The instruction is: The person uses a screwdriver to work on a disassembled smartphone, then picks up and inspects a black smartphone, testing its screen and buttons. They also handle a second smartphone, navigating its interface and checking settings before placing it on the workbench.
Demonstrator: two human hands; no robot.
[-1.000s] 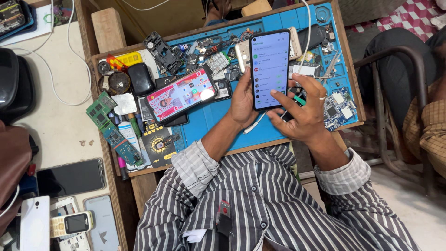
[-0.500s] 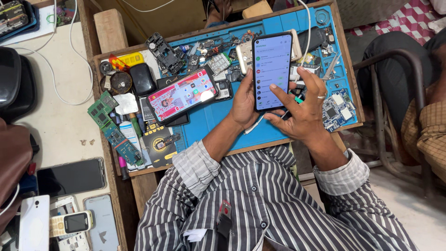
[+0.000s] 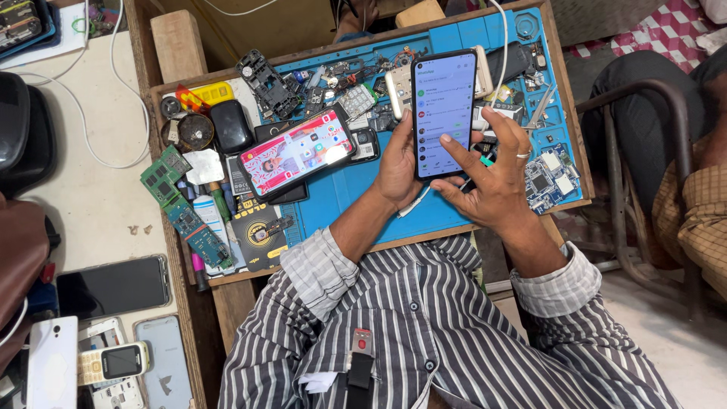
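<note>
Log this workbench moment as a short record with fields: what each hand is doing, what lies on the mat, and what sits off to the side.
left hand: the left hand holds a lit smartphone upright from its left edge
right hand: the right hand has its index finger touching the screen; a ring on one finger
work surface: blue repair mat in a wooden tray
on mat: second lit phone lying tilted, green circuit boards, blue circuit board, loose phone parts
side table: dark phone, small keypad phone
clothing: striped shirt
</note>
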